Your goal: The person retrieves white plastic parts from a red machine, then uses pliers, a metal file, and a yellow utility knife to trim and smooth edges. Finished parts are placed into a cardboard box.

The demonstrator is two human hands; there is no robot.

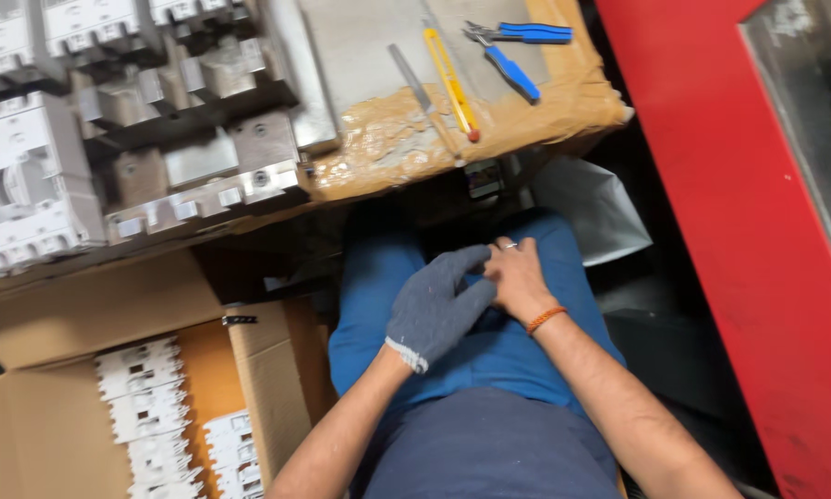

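My left hand [436, 306] wears a grey knit glove and rests in my lap over blue trousers. My bare right hand [517, 276], with a ring and an orange wrist thread, touches the gloved fingertips and seems to pinch the glove. Neither hand holds a tool. On the tape-wrapped bench edge above lie a yellow utility knife [451, 81], a metal file [419, 90] and blue-handled pliers [512, 46].
Grey-white moulded breaker housings [27, 176] and metal blocks [203, 157] crowd the bench at left. An open cardboard box [258, 388] at lower left holds several white electrical parts [152, 411]. A red machine frame [711, 203] runs down the right side.
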